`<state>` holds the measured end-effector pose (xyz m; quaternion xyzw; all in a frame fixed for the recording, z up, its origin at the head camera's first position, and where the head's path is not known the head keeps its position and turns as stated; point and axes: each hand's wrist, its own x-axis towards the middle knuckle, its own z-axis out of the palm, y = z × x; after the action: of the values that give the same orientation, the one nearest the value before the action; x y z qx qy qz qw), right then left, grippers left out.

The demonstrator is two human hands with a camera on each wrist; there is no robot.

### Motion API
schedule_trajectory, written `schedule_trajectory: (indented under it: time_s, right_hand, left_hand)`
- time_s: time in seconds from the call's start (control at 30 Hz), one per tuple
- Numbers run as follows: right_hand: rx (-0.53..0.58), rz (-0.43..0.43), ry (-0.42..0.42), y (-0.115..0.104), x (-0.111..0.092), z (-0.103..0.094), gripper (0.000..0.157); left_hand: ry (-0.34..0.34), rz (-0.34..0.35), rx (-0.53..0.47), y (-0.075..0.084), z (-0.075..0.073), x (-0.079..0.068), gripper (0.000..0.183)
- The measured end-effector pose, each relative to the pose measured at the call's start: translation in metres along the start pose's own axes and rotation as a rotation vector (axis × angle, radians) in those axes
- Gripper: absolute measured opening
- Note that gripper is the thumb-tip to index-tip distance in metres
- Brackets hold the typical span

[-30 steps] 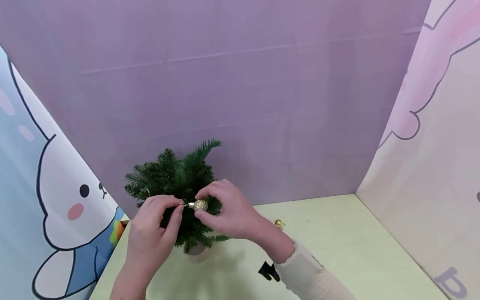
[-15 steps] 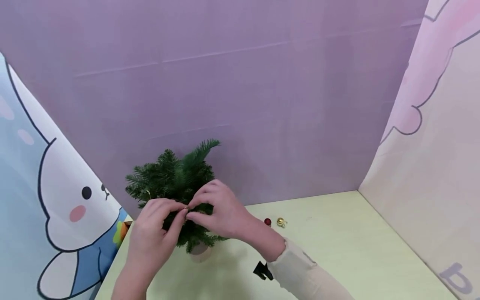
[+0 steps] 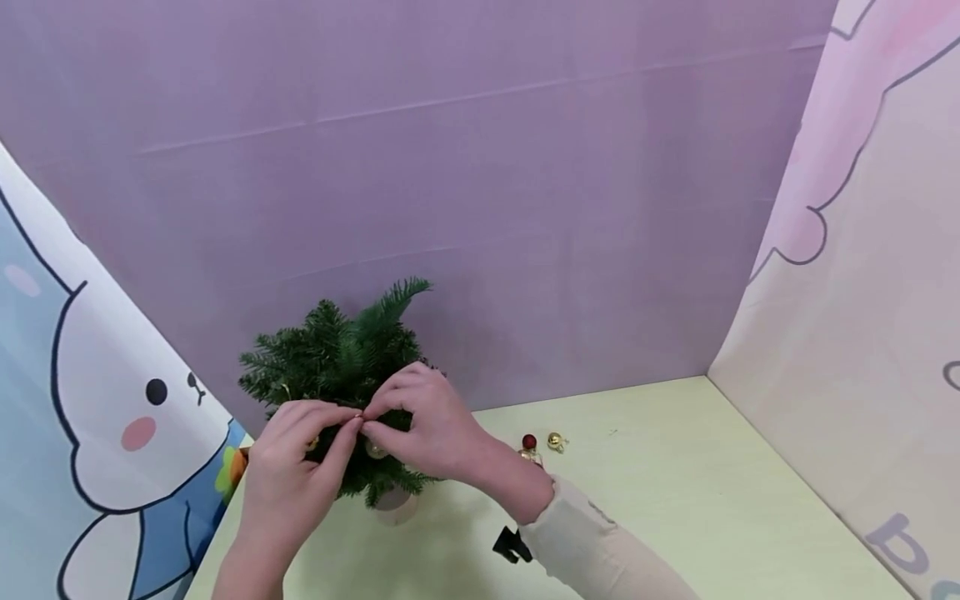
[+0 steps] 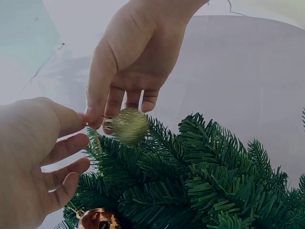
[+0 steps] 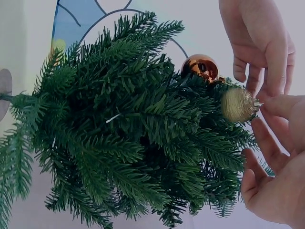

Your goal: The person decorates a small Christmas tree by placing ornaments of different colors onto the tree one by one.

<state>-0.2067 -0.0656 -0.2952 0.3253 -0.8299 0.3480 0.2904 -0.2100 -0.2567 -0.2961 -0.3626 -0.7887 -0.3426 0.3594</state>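
Observation:
A small artificial Christmas tree [image 3: 330, 342] stands at the back left of the table in a pale pot [image 3: 396, 504]. My left hand [image 3: 296, 467] pinches the thin hanging string of a gold glitter bauble [image 4: 131, 126] between thumb and forefinger. Thumb and fingertips of my right hand [image 3: 429, 429] meet the left ones and pinch the same string near the bauble's cap [image 5: 257, 105]. Right against the green branches, the bauble hangs under the joined fingertips, partly hidden in the head view. A shiny copper-coloured bauble [image 5: 200, 67] hangs on the tree close by.
Right of the tree, a red bauble [image 3: 528, 441] and a shiny gold bauble [image 3: 555, 442] lie on the table [image 3: 637, 492]. A black object [image 3: 512, 544] shows beside the right sleeve [image 3: 585, 533]. A purple cloth wall [image 3: 525, 208] rises behind the tree.
My right fingers have gone from the bauble's ball to its string, meeting the left fingertips. The bauble has dropped to hang below them. The head view has shifted slightly.

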Motion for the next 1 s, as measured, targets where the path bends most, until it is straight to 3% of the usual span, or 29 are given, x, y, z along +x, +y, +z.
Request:
schedule_trajectory:
  time_s: [0.4, 0.73, 1.0]
  right_hand:
    - [-0.014, 0.132, 0.095, -0.005, 0.000, 0.001, 0.014]
    - [-0.093, 0.220, 0.069, -0.008, 0.003, 0.006, 0.015]
    - [-0.113, 0.264, 0.050, -0.011, 0.009, 0.002, 0.018]
  left_hand:
    - [0.097, -0.001, 0.123, 0.000, 0.007, 0.002, 0.007]
    - [0.146, -0.034, 0.241, -0.001, 0.015, 0.001, 0.012]
    - [0.199, -0.030, 0.224, -0.001, 0.016, 0.005, 0.013]
